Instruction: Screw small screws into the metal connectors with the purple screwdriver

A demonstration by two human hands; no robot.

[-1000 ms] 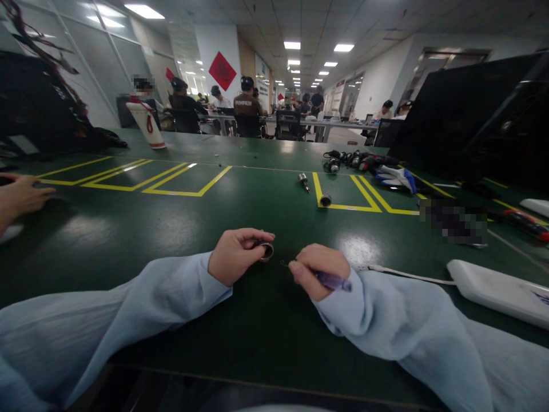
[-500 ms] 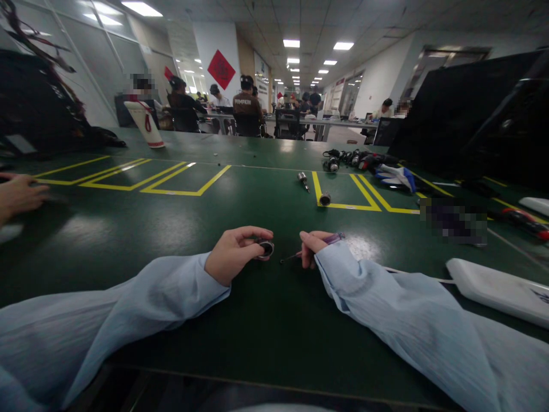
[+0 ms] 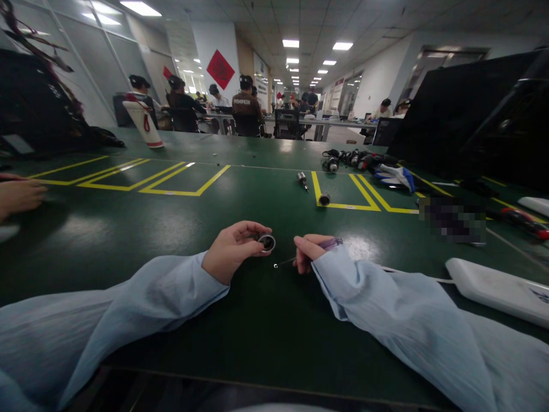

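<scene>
My left hand (image 3: 234, 252) pinches a round metal housing (image 3: 267, 243) between thumb and fingers, its open, dark-centred end turned towards me. In my right hand (image 3: 309, 252) is a slim screwdriver (image 3: 331, 244) with a see-through purple handle, its thin shaft pointing left. At the shaft's end a small bright piece (image 3: 275, 265) shows, too tiny to name. This tip sits just below and right of the housing, apart from it. Both hands are over the green table (image 3: 240, 337).
Farther back lie a metal part with a shaft (image 3: 302, 181) and a second round metal housing (image 3: 324, 199) by yellow tape. To the right are a white power bank-like box (image 3: 493, 286), gloves (image 3: 394, 176) and cabled parts (image 3: 343, 159). Another person's hand (image 3: 21, 197) rests at far left.
The screwdriver and my right hand have shifted slightly left, and the tip has dropped a little. My left hand has turned the housing so more of its open end faces me.
</scene>
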